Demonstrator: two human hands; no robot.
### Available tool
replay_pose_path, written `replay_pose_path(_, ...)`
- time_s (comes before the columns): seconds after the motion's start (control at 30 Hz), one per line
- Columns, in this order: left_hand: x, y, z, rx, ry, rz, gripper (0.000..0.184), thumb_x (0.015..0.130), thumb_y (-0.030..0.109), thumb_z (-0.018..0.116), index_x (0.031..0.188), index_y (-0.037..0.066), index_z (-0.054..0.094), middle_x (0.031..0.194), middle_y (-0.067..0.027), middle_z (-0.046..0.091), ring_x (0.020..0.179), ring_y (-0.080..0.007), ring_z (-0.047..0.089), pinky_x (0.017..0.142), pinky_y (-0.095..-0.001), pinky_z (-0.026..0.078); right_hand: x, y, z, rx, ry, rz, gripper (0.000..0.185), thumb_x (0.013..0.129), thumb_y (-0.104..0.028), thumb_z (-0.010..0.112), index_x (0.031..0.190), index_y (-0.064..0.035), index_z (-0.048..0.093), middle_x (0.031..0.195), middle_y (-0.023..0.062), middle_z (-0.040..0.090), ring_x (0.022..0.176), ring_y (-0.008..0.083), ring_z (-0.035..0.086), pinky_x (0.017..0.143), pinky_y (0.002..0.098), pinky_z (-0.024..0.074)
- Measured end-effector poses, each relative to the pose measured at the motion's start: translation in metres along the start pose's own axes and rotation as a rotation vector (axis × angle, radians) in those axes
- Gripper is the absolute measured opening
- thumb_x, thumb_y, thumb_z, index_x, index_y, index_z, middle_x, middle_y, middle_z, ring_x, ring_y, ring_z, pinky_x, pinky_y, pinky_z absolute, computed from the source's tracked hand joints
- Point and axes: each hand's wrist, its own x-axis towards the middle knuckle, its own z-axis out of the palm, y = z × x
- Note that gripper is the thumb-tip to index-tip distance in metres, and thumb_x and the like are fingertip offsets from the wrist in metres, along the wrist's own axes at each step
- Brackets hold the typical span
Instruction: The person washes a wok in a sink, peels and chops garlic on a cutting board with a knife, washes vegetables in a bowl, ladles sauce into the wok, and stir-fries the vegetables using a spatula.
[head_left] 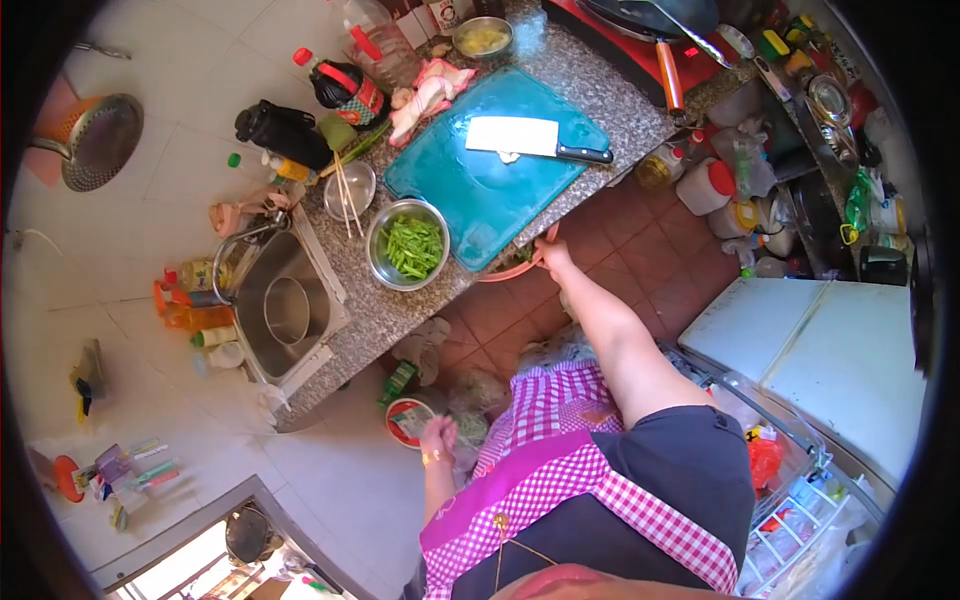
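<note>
My right hand (550, 256) reaches down past the counter edge, its fingers closed on the rim of a pink plastic basin (512, 272). Most of that basin is hidden under the counter. My left hand (438, 438) hangs low near a round tub (408, 420), fingers curled, with nothing visible in it. On the counter, a cleaver (512, 133) with a black handle lies flat on a teal cutting board (470, 205). A metal bowl (376, 262) of cut green vegetables (412, 246) stands left of the board.
A sink (318, 330) with a metal basin (287, 310) is at left. Chopsticks (348, 195) rest across a small bowl (338, 203). Bottles (350, 92) and raw meat (425, 100) line the wall. A pan (650, 15) sits on the red cooktop (600, 25). Jars (705, 187) stand at right.
</note>
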Motion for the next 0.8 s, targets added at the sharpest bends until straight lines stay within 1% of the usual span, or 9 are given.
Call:
replay_pose_path(0.03,0.002,0.012,0.02,0.004,-0.073,0.054,0.017,0.087,0.017,0.056,0.102,0.007,0.058,0.089,-0.0076,0.065,0.072,-0.018,0.063,0.06,-0.0255,0.053,-0.025,-0.014,-0.009,0.031,0.048,-0.012,0.012,0.078,-0.011,0.056,0.073,-0.0002,0.057,0.06,0.0074,0.056,0.044,0.015,0.05,0.038,0.0269,0.036)
replay_pose_path(0.13,-0.006,0.068,0.092,0.113,-0.232,0.2,0.015,0.088,0.016,0.056,0.1,0.008,0.058,0.087,-0.0068,0.065,0.07,-0.0166,0.063,0.058,-0.0244,0.053,-0.052,-0.011,-0.08,-0.089,-0.065,-0.002,0.013,0.077,-0.012,0.055,0.084,-0.0013,0.059,0.068,0.0058,0.058,0.053,0.0135,0.055,0.042,0.026,0.0421)
replay_pose_path(0.2,0.006,0.097,0.133,0.095,-0.278,0.32,0.025,0.086,0.023,0.058,0.104,0.005,0.056,0.089,-0.0094,0.064,0.071,-0.0179,0.062,0.061,-0.0264,0.053,-0.085,-0.006,-0.122,-0.118,0.045,-0.001,0.013,0.077,-0.012,0.054,0.082,-0.0013,0.059,0.063,0.0053,0.056,0.046,0.013,0.052,0.038,0.0242,0.0389)
replay_pose_path(0.33,0.03,0.15,0.204,-0.12,-0.255,0.261,0.034,0.088,0.026,0.056,0.111,0.002,0.051,0.096,-0.0153,0.062,0.072,-0.0243,0.062,0.059,-0.0273,0.053,-0.175,-0.016,-0.209,-0.125,0.16,0.022,0.011,0.076,-0.01,0.055,0.074,0.0007,0.057,0.057,0.0059,0.054,0.039,0.0136,0.048,0.034,0.0251,0.0342)
replay_pose_path(0.47,0.067,0.165,0.234,-0.13,-0.203,0.313,0.03,0.087,0.025,0.053,0.108,0.003,0.049,0.093,-0.0145,0.06,0.068,-0.0235,0.062,0.052,-0.0287,0.052,-0.244,-0.033,-0.283,-0.179,0.254,0.006,0.011,0.075,-0.011,0.055,0.074,0.0001,0.057,0.057,0.0054,0.053,0.038,0.0139,0.047,0.033,0.0258,0.0364)
replay_pose_path(0.57,0.074,0.17,0.247,-0.322,-0.159,0.398,0.029,0.084,0.023,0.051,0.106,0.004,0.048,0.096,-0.0138,0.058,0.066,-0.0271,0.062,0.052,-0.0305,0.052,-0.288,-0.092,-0.276,-0.168,0.23,-0.027,0.012,0.074,-0.011,0.055,0.075,0.0,0.058,0.056,0.0045,0.053,0.04,0.0137,0.05,0.035,0.0253,0.0387)
replay_pose_path(0.67,0.017,0.184,0.259,-0.345,-0.138,0.425,0.031,0.083,0.026,0.052,0.108,0.007,0.05,0.101,-0.0129,0.057,0.066,-0.0279,0.061,0.054,-0.0318,0.052,-0.292,-0.137,-0.247,-0.113,0.159,-0.159,0.009,0.074,-0.009,0.054,0.074,-0.0005,0.057,0.057,0.0036,0.054,0.042,0.0134,0.051,0.036,0.025,0.039)
replay_pose_path(0.73,0.047,0.177,0.268,-0.271,-0.128,0.535,0.03,0.085,0.011,0.053,0.115,0.009,0.049,0.104,-0.0113,0.057,0.075,-0.0274,0.061,0.059,-0.0377,0.054,-0.279,-0.165,-0.214,-0.098,0.068,-0.228,0.008,0.074,-0.008,0.054,0.073,-0.001,0.057,0.058,0.0034,0.054,0.043,0.0133,0.051,0.037,0.0248,0.0391)
replay_pose_path(0.8,0.066,0.179,0.269,-0.197,-0.084,0.545,0.031,0.085,0.003,0.052,0.115,0.009,0.049,0.102,-0.0109,0.058,0.08,-0.0279,0.061,0.06,-0.0398,0.055,-0.255,-0.184,-0.165,-0.027,-0.001,-0.258,0.007,0.075,-0.007,0.054,0.072,-0.0018,0.056,0.059,0.0035,0.054,0.045,0.0131,0.052,0.038,0.0243,0.0393)
